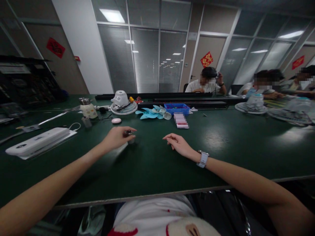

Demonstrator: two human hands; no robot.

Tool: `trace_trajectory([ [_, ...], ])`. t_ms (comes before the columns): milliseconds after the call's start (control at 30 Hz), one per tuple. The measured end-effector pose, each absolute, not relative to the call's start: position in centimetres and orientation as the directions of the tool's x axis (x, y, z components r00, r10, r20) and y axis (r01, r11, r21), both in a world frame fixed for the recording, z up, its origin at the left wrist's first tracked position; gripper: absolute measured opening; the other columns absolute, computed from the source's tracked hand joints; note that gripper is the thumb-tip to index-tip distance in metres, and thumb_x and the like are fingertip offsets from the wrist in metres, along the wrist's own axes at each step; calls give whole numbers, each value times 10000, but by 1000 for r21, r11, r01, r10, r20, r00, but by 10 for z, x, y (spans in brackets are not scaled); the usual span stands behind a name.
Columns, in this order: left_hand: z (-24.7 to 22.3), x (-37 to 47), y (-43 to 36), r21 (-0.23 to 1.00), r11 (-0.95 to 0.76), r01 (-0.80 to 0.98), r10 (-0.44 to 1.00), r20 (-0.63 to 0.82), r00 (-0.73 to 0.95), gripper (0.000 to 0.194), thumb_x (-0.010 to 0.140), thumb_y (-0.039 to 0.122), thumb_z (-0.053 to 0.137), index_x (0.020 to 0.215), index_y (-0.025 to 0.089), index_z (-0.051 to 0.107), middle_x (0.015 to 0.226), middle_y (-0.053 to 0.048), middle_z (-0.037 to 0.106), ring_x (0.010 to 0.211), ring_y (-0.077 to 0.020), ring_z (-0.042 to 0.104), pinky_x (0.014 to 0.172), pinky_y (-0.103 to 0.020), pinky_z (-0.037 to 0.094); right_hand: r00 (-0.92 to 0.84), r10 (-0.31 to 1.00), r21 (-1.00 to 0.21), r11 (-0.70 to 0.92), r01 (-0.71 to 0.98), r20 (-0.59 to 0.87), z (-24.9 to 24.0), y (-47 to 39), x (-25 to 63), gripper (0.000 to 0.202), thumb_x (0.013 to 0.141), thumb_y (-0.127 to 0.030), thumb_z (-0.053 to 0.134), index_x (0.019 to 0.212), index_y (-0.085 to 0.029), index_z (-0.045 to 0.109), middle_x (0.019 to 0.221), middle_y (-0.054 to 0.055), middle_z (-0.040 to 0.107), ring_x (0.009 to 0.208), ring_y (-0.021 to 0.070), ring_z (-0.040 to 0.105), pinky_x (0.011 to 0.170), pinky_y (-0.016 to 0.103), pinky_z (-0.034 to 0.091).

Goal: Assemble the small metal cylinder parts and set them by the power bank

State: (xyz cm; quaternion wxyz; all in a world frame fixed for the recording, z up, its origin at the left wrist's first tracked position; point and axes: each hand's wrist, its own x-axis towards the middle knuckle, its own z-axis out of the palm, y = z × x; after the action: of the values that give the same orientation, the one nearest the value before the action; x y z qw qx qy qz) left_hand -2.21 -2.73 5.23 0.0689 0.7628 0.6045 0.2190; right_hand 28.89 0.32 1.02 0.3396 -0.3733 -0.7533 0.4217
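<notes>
My left hand [118, 136] is above the green table, left of centre. Its thumb and fingers close around a small dark, shiny object [128, 132], whose kind I cannot make out because the fingers partly cover it. To the right, my right hand [177, 143] hovers over the tabletop with its fingers loosely stretched toward the left and nothing seen in them. A watch with a pale strap [203, 159] is on that wrist. Just beyond my left hand lies a pink oval object [116, 121]. Light blue fan blades [150, 112] lie farther back, between the two hands.
A white fan part [120, 100] with a round grille, a blue tray [177, 108] and a pinkish phone-like slab [180, 120] stand toward the back. On the left are a patterned bottle [88, 108] and a long white device [39, 141]. People sit across the table.
</notes>
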Motion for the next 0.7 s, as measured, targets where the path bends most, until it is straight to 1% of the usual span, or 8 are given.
trace_trajectory([
  [67,38,13,-40,512,-406,757,905,340,255,487,822,456,592,1241,210,616,1097,-67,690,912,-219,668,833,-332,531,-520,816,-858,437,270,252,14,-4,285,287,914,-377,496,1068,-168,617,799,4,537,598,89,473,542,216,390],
  [133,27,40,-52,613,-500,612,865,396,309,544,813,429,629,1305,213,547,1187,-77,656,985,-219,660,893,-354,528,-544,781,-824,505,259,307,19,-12,280,300,910,-395,514,1099,-177,601,801,0,537,607,90,469,546,216,388],
  [267,15,65,-63,746,-539,391,835,412,365,709,792,388,683,1409,235,369,1222,-90,641,1066,-229,645,976,-401,499,-584,723,-784,580,222,369,27,-21,267,328,899,-415,543,1125,-180,590,827,6,587,603,92,475,547,220,386],
  [367,10,66,-62,791,-524,316,837,408,365,778,780,364,706,1431,243,297,1228,-102,637,1079,-240,642,989,-426,490,-602,691,-742,630,229,400,33,-21,262,272,876,-402,588,990,-167,666,831,17,631,618,95,485,570,226,384],
  [467,8,66,-61,803,-518,294,837,407,365,779,779,343,713,1428,243,293,1230,-99,637,1081,-239,641,994,-431,487,-601,699,-729,632,264,388,34,-18,257,252,840,-394,640,894,-157,705,752,11,634,596,93,477,550,224,364],
  [567,8,66,-61,803,-518,295,838,408,361,759,782,338,711,1418,239,309,1222,-98,641,1081,-243,641,991,-433,489,-613,703,-736,619,276,361,35,-17,254,273,833,-414,646,884,-155,714,702,8,638,589,100,492,538,224,364],
  [633,9,67,-62,800,-516,306,842,409,351,753,785,344,708,1417,236,314,1231,-103,636,1094,-247,635,994,-436,487,-595,707,-741,619,260,381,39,-18,260,302,849,-433,621,921,-152,707,765,26,667,630,113,532,567,233,398],
  [700,9,67,-64,792,-512,333,849,407,338,756,782,354,710,1419,238,318,1257,-106,620,1119,-250,621,1005,-440,479,-537,724,-745,623,238,433,51,-19,278,341,880,-452,572,1011,-157,682,872,50,678,695,127,575,624,251,445],
])
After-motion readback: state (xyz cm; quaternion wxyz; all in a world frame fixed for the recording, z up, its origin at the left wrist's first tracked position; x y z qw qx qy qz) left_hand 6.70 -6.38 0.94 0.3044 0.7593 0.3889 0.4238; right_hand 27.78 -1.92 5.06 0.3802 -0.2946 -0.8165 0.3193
